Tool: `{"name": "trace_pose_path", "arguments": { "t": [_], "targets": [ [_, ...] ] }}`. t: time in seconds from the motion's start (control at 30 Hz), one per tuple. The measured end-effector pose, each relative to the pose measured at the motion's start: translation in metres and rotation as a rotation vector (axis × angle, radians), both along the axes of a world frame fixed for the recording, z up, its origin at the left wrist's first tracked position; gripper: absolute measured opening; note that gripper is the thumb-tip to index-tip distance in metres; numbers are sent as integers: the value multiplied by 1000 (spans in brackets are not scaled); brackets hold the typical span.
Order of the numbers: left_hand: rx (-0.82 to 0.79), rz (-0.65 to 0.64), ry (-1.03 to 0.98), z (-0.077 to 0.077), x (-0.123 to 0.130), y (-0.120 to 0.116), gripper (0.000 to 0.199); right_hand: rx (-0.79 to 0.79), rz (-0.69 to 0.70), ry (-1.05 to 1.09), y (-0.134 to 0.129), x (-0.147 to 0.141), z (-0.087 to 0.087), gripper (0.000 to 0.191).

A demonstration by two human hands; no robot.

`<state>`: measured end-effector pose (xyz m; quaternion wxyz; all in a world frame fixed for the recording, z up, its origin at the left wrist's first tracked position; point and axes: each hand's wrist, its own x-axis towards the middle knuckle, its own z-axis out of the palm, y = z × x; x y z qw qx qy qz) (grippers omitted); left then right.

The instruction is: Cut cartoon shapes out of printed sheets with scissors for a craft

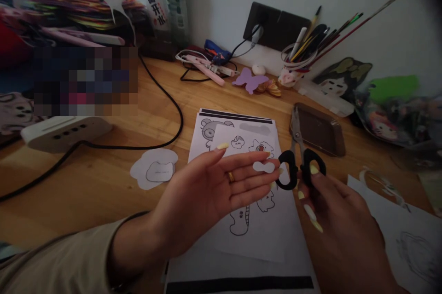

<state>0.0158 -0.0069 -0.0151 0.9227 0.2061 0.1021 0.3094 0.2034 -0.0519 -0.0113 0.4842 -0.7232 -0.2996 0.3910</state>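
One left hand (214, 186): mine, open and palm up, over the printed sheets (241, 267).
Paper cutout (263, 167): small and white, lying across my left fingers near the tips.
Right hand (352, 225): mine, gripping the scissors (296, 136) by their black handles, blades pointing away from me, beside my left fingertips.
Cloud-shaped paper (138, 173): on the table (117, 209), left of my left hand.
Brown tray (320, 127): on the table, just beyond my right hand.

Pen cup (289, 77), drawings (237, 141) and scissors (297, 136) suggest a craft desk (152, 119), perhaps at home.
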Motion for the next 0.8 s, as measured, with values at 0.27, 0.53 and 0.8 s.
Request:
{"name": "trace_pose_path", "arguments": {
  "t": [0.27, 0.53, 0.8],
  "targets": [
    [-11, -13, -14, -1, -2, -1, 50, -36, -51, 163, 2, -1, 2, 8],
    [-139, 23, -22, 0, 0, -2, 52, -51, -48, 145, 0, 4, -4, 18],
    [-177, 19, -72, 0, 1, -4, 55, -60, -45, 100, 1, 3, -1, 22]
  ]
}}
